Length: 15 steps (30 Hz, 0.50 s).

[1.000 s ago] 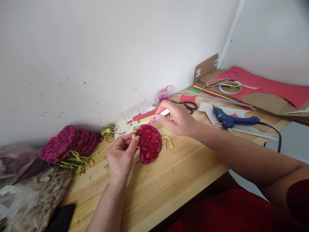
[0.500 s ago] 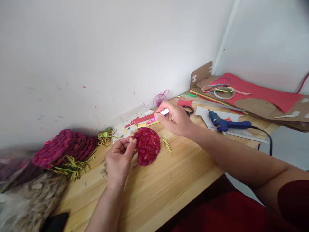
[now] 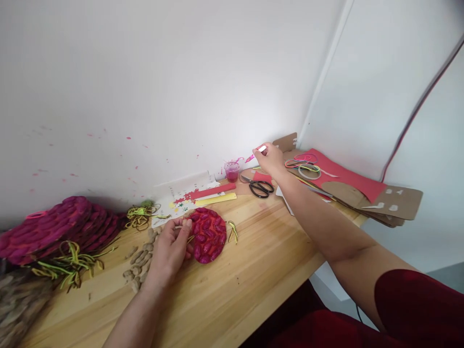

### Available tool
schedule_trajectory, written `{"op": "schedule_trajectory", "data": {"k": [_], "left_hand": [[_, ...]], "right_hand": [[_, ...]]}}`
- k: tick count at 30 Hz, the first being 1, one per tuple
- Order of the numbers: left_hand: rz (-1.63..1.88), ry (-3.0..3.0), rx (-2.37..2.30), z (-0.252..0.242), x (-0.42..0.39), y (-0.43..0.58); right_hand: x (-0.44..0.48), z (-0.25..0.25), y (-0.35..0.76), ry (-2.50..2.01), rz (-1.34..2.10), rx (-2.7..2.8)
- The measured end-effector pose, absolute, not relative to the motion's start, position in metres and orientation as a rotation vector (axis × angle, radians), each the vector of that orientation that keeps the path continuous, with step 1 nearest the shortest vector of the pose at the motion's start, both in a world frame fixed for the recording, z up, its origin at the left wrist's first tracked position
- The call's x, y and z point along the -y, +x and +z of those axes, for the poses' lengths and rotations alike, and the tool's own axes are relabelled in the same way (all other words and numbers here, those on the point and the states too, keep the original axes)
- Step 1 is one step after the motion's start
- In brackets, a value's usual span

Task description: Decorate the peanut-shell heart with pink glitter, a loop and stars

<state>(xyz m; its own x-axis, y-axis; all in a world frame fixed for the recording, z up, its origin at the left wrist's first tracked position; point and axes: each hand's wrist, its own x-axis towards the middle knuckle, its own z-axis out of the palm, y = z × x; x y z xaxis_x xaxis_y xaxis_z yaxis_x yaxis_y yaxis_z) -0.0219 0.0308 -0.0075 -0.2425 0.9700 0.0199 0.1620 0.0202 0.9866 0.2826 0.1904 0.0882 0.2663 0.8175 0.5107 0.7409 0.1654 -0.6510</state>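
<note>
My left hand (image 3: 173, 246) pinches the left edge of a round red disc (image 3: 208, 235) covered with magenta-painted peanuts. A yellow-green tassel (image 3: 232, 232) sticks out from the disc's right side. Between the fingers of my right hand (image 3: 270, 157) is a paintbrush (image 3: 255, 153) with a white handle and a pink, wet-looking tip pointing down and left. The brush is in the air, to the right of a small clear cup of pink paint (image 3: 232, 172) by the wall, apart from it.
Unpainted peanuts (image 3: 139, 263) lie left of my left hand. Painted discs (image 3: 68, 224) are stacked at the left with tassels. Scissors (image 3: 261, 188), a red strip (image 3: 213, 190) and a yellow strip (image 3: 215, 198) lie behind. Cardboard (image 3: 393, 200) overhangs the table's right end.
My right hand has moved the paintbrush away from the disc, back and right past the paint cup. My left hand still holds the disc. The view has shifted, and the glue gun has left sight.
</note>
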Motion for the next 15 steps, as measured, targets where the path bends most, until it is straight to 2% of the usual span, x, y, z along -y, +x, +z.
{"op": "schedule_trajectory", "data": {"k": [3, 15], "left_hand": [[1.178, 1.206, -1.535, -0.011, -0.032, -0.023], [1.09, 0.775, -1.298, 0.006, -0.032, -0.021]], "right_hand": [[-0.2, 0.09, 0.269, -1.624, 0.088, 1.585], [-0.233, 0.072, 0.223, -1.884, 0.051, 1.983]]}}
